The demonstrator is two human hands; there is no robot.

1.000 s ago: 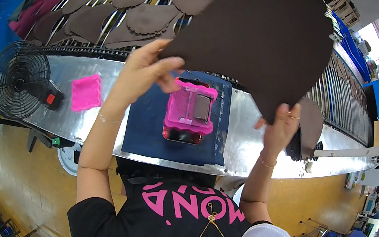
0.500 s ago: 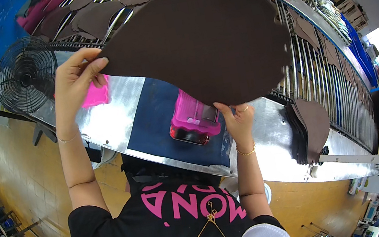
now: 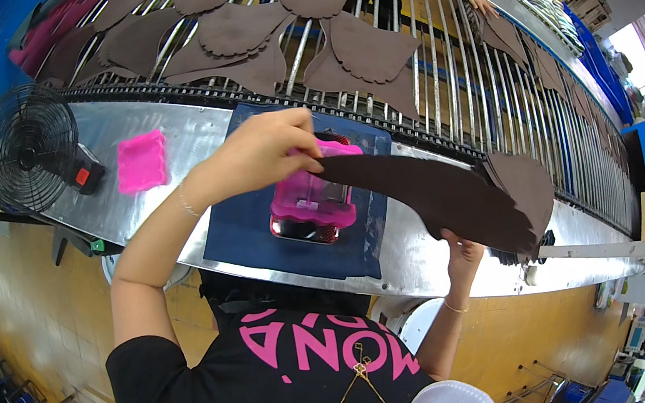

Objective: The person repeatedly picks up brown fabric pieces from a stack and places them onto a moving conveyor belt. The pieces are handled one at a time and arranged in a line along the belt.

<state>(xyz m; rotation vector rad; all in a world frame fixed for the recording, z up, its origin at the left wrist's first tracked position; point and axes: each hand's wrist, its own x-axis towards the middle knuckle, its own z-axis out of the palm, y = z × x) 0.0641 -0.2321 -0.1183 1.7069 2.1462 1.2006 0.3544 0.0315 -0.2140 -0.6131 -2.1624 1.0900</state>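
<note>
A dark brown cut sheet with a scalloped edge (image 3: 431,193) is stretched between my hands, tilted, above the right part of the metal table. My left hand (image 3: 272,150) pinches its narrow end, over a pink plastic tray (image 3: 312,216). My right hand (image 3: 463,255) grips the lower edge near the wide end, thumb showing and the other fingers partly hidden. The pink tray sits on a dark red-black container, on a dark blue mat (image 3: 246,222). Just beyond the sheet's wide end lies a stack of similar brown pieces (image 3: 523,178), partly covered by it.
Beyond the table runs a conveyor of metal rods (image 3: 432,41) carrying several brown pieces. Another person's hand (image 3: 481,1) reaches over its far side. On the left stand a black wire fan (image 3: 27,147) and a second pink tray (image 3: 141,163).
The brown sheet has come down and to the right, from in front of the conveyor toward the stack. My left hand has swung right across the pink tray; my right hand has moved right and nearer.
</note>
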